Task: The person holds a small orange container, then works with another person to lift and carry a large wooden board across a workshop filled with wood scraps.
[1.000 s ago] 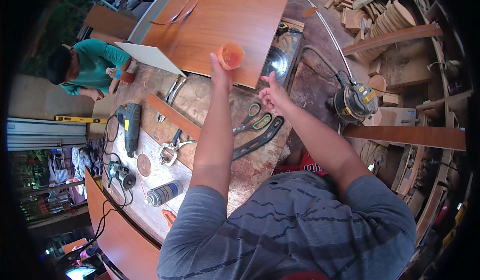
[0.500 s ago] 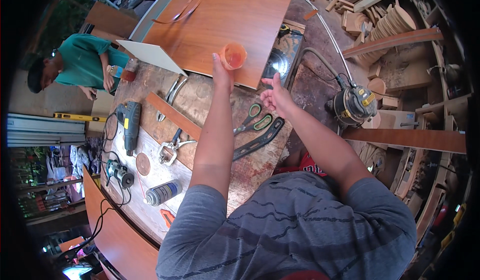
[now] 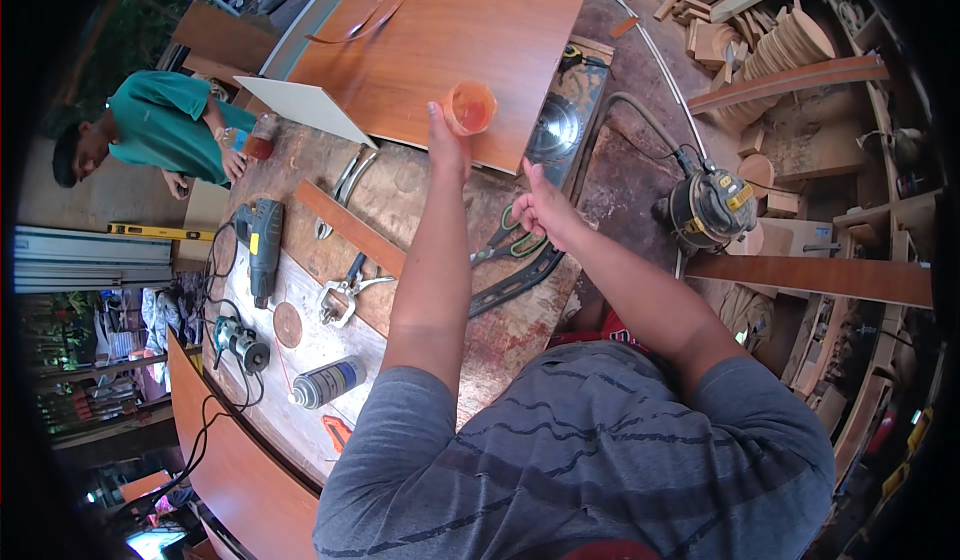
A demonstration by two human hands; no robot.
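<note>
My left hand [image 3: 449,150] is closed around a translucent orange plastic cup [image 3: 470,110], with orange matter inside. It holds the cup over the near edge of a wood-grain panel [image 3: 455,35]. My right hand [image 3: 543,210] holds nothing; one finger points up toward the panel's near right corner, and the others are loosely bent. Whether that fingertip touches the panel I cannot tell. Under this hand lie green-handled scissors [image 3: 525,245], partly hidden by it, and a black slotted bar [image 3: 515,282].
On the workbench [image 3: 420,215] lie a wood strip [image 3: 350,225], a locking clamp [image 3: 340,300], a heat gun [image 3: 263,250], a corded power tool [image 3: 240,345] and a spray can [image 3: 328,382]. A person in green [image 3: 165,125] stands far left beside a jar [image 3: 262,135]. A shop vacuum [image 3: 710,208] stands right.
My right hand has come slightly down and left, its fingers drawn closer together, now covering part of the scissors. The other person's hand has lowered beside the jar. My left hand still holds the cup.
</note>
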